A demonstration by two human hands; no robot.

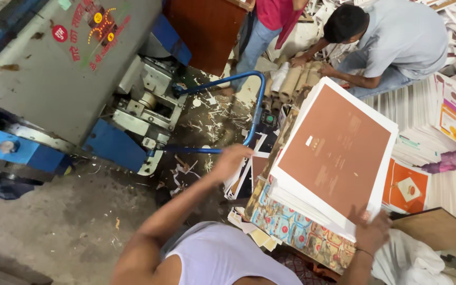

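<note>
Centre frame: the left hand (pixel 231 158) curls its fingers around the blue tubular handle (pixel 249 105) of the grey-and-blue machine (pixel 54 68) at upper left, gripping it as a lever. Lower right: the right hand (pixel 371 231), fingers spread flat, presses on the near edge of the brown-faced sheet stack (pixel 333 153), steadying it atop printed boards (pixel 291 227). A crouching co-worker (pixel 391 37) handles cardboard tubes (pixel 294 79) at top.

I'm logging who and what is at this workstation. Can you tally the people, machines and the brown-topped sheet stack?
People: 3, counting the wearer (left hand, right hand), a crouching co-worker and a standing person
Machines: 1, the grey and blue machine
Brown-topped sheet stacks: 1
Total: 5
</note>
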